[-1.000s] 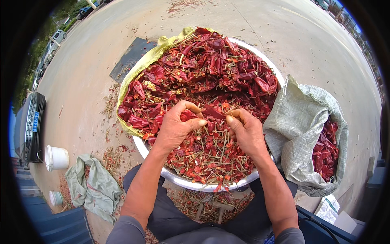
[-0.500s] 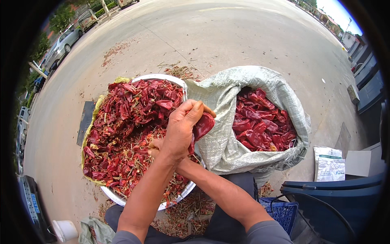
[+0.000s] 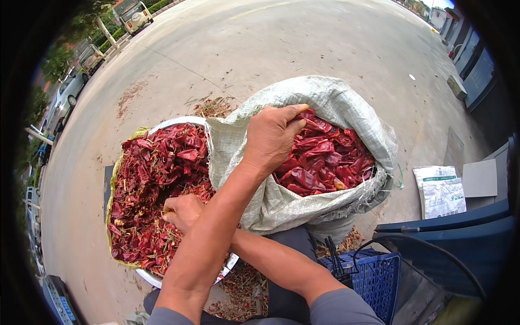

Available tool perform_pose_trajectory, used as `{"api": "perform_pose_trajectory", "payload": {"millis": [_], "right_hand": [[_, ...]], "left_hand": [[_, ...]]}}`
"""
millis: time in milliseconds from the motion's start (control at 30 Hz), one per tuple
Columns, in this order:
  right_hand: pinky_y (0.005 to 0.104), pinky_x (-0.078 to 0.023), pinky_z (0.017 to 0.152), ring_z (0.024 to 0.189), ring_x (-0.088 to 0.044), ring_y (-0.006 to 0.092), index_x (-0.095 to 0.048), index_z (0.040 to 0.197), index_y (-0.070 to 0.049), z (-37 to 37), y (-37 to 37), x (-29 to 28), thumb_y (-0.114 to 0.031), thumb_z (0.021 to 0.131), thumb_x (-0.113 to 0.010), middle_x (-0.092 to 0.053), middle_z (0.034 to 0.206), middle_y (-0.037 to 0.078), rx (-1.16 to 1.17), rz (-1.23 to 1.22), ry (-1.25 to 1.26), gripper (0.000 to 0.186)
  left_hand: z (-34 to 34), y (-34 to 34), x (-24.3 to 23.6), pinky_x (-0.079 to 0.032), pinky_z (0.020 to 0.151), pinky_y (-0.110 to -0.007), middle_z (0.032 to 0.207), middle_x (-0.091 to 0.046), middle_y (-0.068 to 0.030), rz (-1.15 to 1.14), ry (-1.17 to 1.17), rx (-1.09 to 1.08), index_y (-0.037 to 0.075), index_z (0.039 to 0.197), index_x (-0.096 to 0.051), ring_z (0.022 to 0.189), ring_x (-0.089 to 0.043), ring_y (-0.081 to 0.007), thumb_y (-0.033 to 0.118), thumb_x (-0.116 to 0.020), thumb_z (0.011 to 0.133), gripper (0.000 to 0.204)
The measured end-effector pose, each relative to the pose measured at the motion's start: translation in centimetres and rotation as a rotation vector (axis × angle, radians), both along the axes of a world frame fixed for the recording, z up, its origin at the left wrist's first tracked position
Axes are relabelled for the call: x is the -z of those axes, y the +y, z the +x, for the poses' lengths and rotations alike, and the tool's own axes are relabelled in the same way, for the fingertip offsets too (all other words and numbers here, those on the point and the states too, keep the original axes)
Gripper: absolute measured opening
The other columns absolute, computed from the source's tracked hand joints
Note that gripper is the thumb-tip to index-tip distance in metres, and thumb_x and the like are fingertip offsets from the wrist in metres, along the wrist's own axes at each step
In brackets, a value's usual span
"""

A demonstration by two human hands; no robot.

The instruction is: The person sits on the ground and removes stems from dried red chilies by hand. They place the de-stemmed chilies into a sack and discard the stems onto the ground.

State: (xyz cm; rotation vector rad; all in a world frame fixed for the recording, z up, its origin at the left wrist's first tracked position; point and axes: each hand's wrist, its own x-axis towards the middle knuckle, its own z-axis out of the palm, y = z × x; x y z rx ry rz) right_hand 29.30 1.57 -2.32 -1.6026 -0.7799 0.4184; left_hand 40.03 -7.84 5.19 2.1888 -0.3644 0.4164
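My forearms cross, the left one over the right. My left hand (image 3: 271, 135) reaches over the mouth of a white woven sack (image 3: 336, 89), its finger and thumb closed on a dried red chili pepper (image 3: 309, 115) at the top of the heap inside. Several more glossy dried chilies (image 3: 314, 165) fill the sack's mouth. Lower left, my right hand (image 3: 185, 211) is closed above the broken chilies and stems (image 3: 157, 222) in a round white basin (image 3: 187, 120). Whatever its fingertips pinch is too small to make out.
Yellow sacking (image 3: 110, 216) edges the basin. A blue plastic crate (image 3: 376, 276) stands by my right leg, beside a dark blue metal body (image 3: 449, 238) with a black cable. A white printed bag (image 3: 440, 192) lies farther right. Stem scraps (image 3: 214, 107) litter the concrete. Cars (image 3: 65, 100) line the left.
My left hand has carried the chili rightward from over the basin to the sack's mouth. My right hand has come into clearer view over the basin. The whole view has shifted.
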Motion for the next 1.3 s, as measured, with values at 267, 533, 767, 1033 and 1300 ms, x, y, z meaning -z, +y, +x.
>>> {"api": "perform_pose_trajectory", "payload": {"millis": [267,533,767,1033,1300], "right_hand": [[0.0434,-0.054,0.073,0.08,-0.07,0.0333,-0.07,0.096,-0.001,-0.4,0.3,0.8,-0.015,0.086,-0.07,-0.069,0.082,0.02,-0.036,0.014,-0.078,0.017],[0.0355,-0.053,0.074,0.079,-0.065,0.0208,-0.069,0.099,-0.001,-4.3,-1.3,-0.4,-0.009,0.088,-0.068,-0.069,0.084,0.01,-0.02,0.18,-0.11,0.013],[0.028,-0.051,0.068,0.078,-0.063,0.0096,-0.071,0.107,-0.001,-11.8,-6.3,0.6,-0.001,0.089,-0.069,-0.069,0.086,0.006,-0.06,0.158,0.066,0.018],[0.0221,-0.048,0.065,0.073,-0.059,0.0053,-0.071,0.103,0.002,-19.6,-11.5,2.5,-0.004,0.089,-0.071,-0.068,0.086,0.001,0.03,0.097,0.274,0.015],[0.0259,-0.05,0.065,0.072,-0.062,0.0116,-0.07,0.099,0.0,-22.4,-12.5,1.5,-0.003,0.086,-0.072,-0.068,0.084,0.005,0.037,-0.095,0.109,0.013]], "left_hand": [[-5.6,2.0,-1.6,-0.051,0.081,-0.024,0.093,-0.072,-0.0031,-0.268,0.006,0.052,0.004,0.104,-0.07,0.09,-0.066,-0.0088,-0.005,-0.07,0.087,0.019],[-18.3,8.7,-1.5,-0.053,0.087,-0.026,0.101,-0.068,-0.0064,-0.785,0.018,-0.144,0.0,0.098,-0.069,0.095,-0.066,-0.0131,-0.009,-0.073,0.082,0.019],[-30.8,14.0,1.0,-0.053,0.083,-0.027,0.1,-0.063,-0.0051,-0.837,-0.007,-0.424,0.001,0.093,-0.067,0.092,-0.063,-0.0128,-0.013,-0.071,0.08,0.019],[-38.0,15.6,5.1,-0.052,0.079,-0.026,0.101,-0.059,-0.0048,-0.879,-0.063,-0.507,0.0,0.09,-0.065,0.09,-0.062,-0.0122,-0.02,-0.061,0.076,0.025],[-40.9,16.4,5.3,-0.046,0.1,-0.04,0.126,-0.061,-0.014,0.045,-0.048,-0.654,0.002,0.12,-0.063,0.115,-0.06,-0.0305,0.005,-0.073,0.081,0.04]]}}
